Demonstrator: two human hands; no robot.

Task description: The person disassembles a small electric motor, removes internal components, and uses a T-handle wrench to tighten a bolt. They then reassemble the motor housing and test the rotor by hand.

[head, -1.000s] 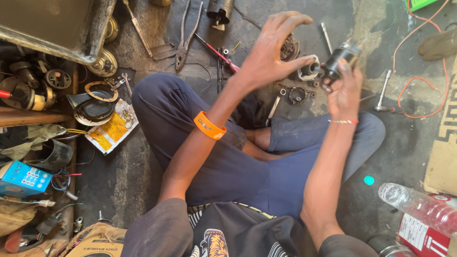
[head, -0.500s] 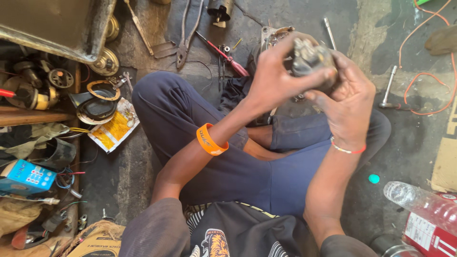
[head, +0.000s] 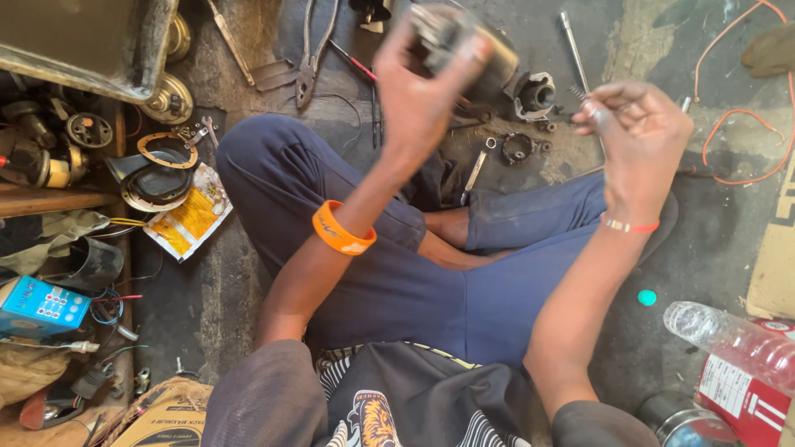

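I sit cross-legged on a dirty concrete floor. My left hand [head: 422,83], with an orange wristband, is raised and grips a grey metal motor housing [head: 464,45], blurred by motion. My right hand [head: 638,136], wearing a thin bead bracelet, hovers to the right of it with fingertips pinched on something small and thin that I cannot make out. On the floor beyond my knees lie a round metal end cap [head: 534,95], a smaller dark ring part [head: 517,149] and a long metal rod [head: 575,50].
Pliers [head: 310,50] and a red-handled screwdriver [head: 356,62] lie ahead. A metal tray [head: 83,41] and several round parts crowd the left. An orange wire [head: 745,108] loops at right. A plastic bottle [head: 729,335] lies at lower right, a blue box [head: 37,306] at lower left.
My hands have come apart: the left keeps the motor housing and has lifted it, while the right has let go and moved off to the right.
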